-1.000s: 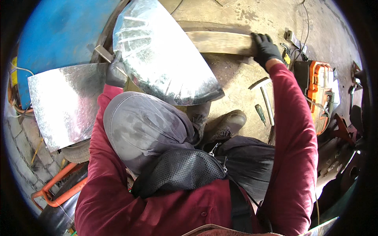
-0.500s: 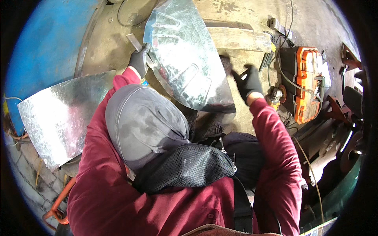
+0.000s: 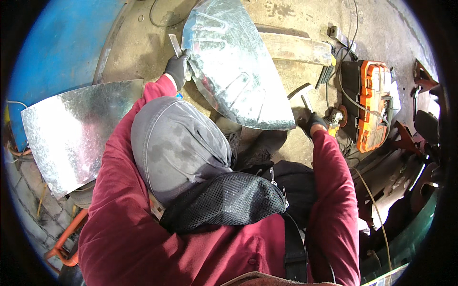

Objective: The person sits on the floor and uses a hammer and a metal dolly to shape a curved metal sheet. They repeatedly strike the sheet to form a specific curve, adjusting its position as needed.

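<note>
My left hand (image 3: 176,67), in a dark glove, is closed on a flat metal bar (image 3: 175,45) at the left edge of a shiny metal sheet (image 3: 248,57). Pressed ridges run across this sheet, and its near end points toward my right hand. My gloved right hand (image 3: 315,123) grips the handle of a hammer (image 3: 300,90), whose narrow curved head points away from me, just beyond the sheet's right corner. Part of the bar is hidden by my left fingers.
A second metal sheet (image 3: 76,128) lies at the left by a blue panel (image 3: 62,43). Behind the ridged sheet is a wooden plank (image 3: 296,49). An angle grinder (image 3: 338,117) and an orange-and-black toolbox (image 3: 373,105) stand at the right, with cables around them.
My right hand, empty before, has moved down and now holds the hammer. The ridged sheet has shifted and turned, its near end swinging right. My left hand stays at its edge with the bar.
</note>
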Demonstrator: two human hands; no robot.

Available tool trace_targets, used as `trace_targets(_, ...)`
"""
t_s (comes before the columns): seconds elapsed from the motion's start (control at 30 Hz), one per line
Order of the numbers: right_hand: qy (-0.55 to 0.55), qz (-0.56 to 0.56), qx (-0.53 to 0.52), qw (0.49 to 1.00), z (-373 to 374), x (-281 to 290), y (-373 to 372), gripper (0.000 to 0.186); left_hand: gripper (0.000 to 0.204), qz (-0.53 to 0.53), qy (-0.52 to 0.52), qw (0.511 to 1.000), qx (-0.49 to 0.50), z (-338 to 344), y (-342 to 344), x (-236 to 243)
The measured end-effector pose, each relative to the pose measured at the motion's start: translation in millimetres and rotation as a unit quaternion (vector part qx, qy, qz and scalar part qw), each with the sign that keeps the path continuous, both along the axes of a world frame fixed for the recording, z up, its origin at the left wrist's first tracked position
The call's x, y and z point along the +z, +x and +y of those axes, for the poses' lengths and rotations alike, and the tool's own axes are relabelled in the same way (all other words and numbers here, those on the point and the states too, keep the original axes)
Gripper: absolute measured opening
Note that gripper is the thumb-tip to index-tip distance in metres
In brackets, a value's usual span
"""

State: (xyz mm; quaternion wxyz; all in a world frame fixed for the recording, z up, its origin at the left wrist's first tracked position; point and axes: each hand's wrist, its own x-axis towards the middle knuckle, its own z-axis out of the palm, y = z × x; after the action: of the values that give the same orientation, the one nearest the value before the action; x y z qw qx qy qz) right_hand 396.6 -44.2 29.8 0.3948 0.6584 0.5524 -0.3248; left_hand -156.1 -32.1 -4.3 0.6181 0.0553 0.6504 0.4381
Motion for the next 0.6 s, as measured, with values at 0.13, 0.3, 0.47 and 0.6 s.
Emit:
trace_targets(0.13, 0.01, 0.073, 0.006, 0.997, -27, -54, 22, 0.062, 0.016, 0.035, -0.022, 0.998, -0.048, 1, -16, -24)
trace_targets(0.3, 0.052, 0.034, -0.064, 0.996, -30, -50, 19, 0.049, 0.021, -0.063, -0.018, 0.996, 0.053, -11, -10, -15)
trace_targets(0.47, -0.03, 0.03, -0.05, 0.998, -18, -7, 65, 0.049, 0.023, 0.032, -0.04, 0.999, 0.01, -1, 23, 33)
trace_targets(0.6, -0.048, 0.146, 0.006, 0.988, -23, -23, 124, 0.052, 0.024, 0.02, -0.043, 0.999, 0.003, -1, 14, 6)
